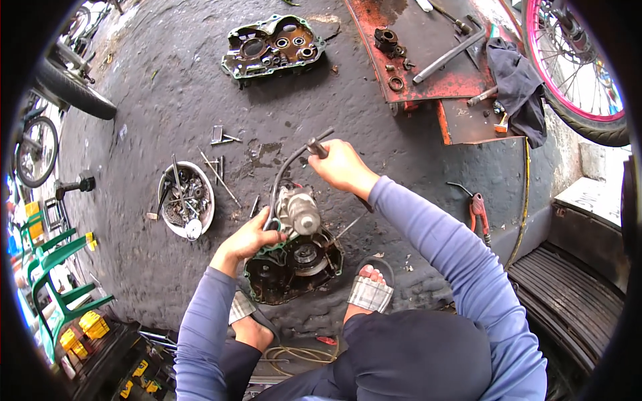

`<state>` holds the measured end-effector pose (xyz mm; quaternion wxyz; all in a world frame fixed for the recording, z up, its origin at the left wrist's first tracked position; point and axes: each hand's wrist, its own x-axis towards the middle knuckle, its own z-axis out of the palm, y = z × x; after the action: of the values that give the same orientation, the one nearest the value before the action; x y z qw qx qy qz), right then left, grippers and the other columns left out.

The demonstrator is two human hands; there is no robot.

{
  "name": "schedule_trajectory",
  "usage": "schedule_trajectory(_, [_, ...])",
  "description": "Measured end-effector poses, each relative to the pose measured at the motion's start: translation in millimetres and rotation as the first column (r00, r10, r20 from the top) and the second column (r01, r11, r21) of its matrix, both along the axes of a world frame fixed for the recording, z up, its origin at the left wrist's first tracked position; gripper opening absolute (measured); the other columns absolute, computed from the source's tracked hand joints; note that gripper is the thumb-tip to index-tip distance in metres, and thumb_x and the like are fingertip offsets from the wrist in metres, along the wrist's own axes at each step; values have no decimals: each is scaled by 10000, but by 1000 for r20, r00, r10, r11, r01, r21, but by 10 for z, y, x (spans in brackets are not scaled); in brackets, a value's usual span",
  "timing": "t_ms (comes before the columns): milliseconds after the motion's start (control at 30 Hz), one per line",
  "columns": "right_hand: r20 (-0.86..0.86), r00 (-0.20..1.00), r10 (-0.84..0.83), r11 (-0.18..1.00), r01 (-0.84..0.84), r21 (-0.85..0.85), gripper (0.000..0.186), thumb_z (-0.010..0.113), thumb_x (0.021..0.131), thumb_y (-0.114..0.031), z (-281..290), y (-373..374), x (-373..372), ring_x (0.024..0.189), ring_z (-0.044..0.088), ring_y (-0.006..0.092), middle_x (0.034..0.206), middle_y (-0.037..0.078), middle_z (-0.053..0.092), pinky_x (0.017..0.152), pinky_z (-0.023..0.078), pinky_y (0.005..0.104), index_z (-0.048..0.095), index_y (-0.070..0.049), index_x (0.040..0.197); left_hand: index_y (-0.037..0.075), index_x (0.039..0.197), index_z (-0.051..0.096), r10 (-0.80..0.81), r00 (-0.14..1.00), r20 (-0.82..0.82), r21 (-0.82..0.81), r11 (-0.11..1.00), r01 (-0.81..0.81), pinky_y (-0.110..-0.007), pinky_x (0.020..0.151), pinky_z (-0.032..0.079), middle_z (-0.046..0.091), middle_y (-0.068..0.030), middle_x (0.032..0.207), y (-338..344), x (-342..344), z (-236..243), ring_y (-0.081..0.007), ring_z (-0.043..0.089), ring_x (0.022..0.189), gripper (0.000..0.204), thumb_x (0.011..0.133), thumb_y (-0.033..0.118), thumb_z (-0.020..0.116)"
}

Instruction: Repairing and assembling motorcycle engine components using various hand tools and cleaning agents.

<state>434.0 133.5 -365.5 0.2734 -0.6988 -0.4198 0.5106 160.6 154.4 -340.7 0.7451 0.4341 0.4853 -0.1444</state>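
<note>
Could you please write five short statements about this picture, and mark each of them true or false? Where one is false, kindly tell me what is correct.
1. The right hand is closed around a metal object. True.
2. The left hand is inside the bowl. False: it is at the engine, to the right of the bowl.
3. The bowl contains metal parts. True.
4. The wheel with the pink rim is at the upper left. False: it is at the upper right.
5. An open engine cover lies on the ground. True.
</note>
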Motion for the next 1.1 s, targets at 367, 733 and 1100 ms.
schedule_trajectory(367, [62,998,-2,977,-11,214,438,748,873,-333,-59,-255,240,960,723,365,1013,229,728,881,548,437,666,29,1104,0,1295,596,-208,975,-79,962,239,129,-431,1083,455,634,-196,1290,132,677,226,-351,593,1250,609,779,225,829])
schedule_trajectory(733, [840,536,88,955,194,-224,927,948,623,-339,-201,-3365,1181,1275,491,370,1331,200,549,1046,421,497,511,-51,1388,-6,1183,671,-412,891,-189,873,346,345,-455,1001,506,700,-225,1160,213,991,-167,-392,649,1125,493,757,227,753])
schedule_trajectory(1100, [373,893,-253,931,329,-156,275,600,831,-41,-46,-3138,594,764,656,189,894,89,664,697,549,350,582,1,1102,20,1198,617,-353,935,38,949,306,77,-415,933,533,688,-179,1132,141,670,-272,-367,674,1063,528,731,151,828])
